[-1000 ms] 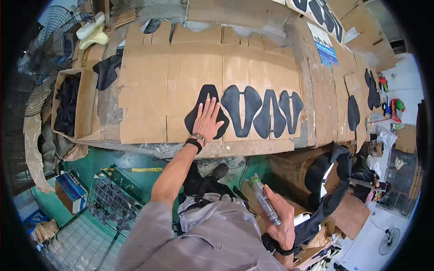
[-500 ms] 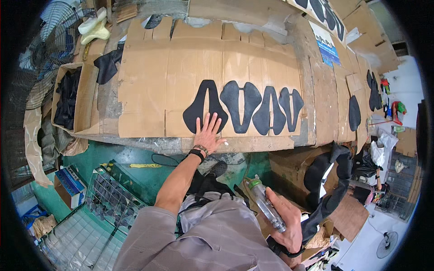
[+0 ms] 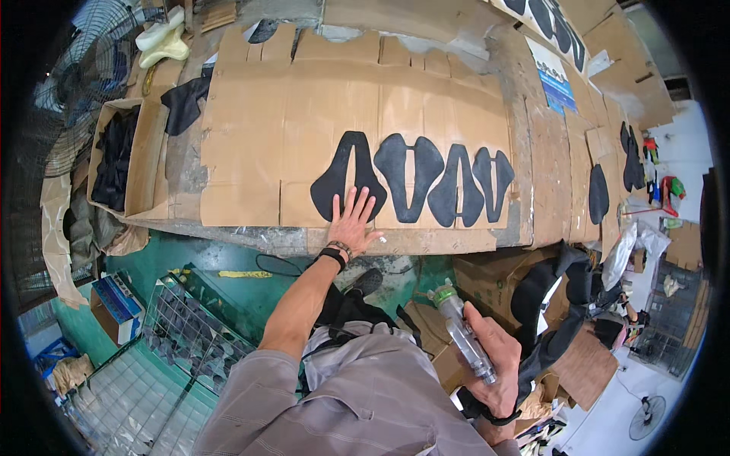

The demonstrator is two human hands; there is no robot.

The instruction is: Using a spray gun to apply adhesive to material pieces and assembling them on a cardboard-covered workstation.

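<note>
My left hand (image 3: 350, 228) lies flat, fingers spread, on the lower edge of a black saddle-shaped pad (image 3: 333, 184) with a long slot. To its right lie a wide-lobed black pad (image 3: 391, 171), another slotted pad (image 3: 442, 199) and a narrower one (image 3: 486, 190). They rest in a row on a brown cardboard sheet (image 3: 251, 137) near the table's front edge. Low on the right, away from the table, my right hand (image 3: 493, 357) is closed around a clear cylindrical bottle-like thing (image 3: 469, 342) with a green collar. Its exact kind I cannot make out.
An open carton of black pieces (image 3: 144, 163) stands at the table's left, near a loose black piece (image 3: 182, 105) and a pale foam form (image 3: 163, 47). Below left is a wire basket (image 3: 194, 334). A black curved piece (image 3: 532, 304) hangs beside a carton at right.
My right hand has shifted slightly right with the clear bottle-like thing, which has turned a little. My left hand stays on the pad. The view has shifted slightly.
</note>
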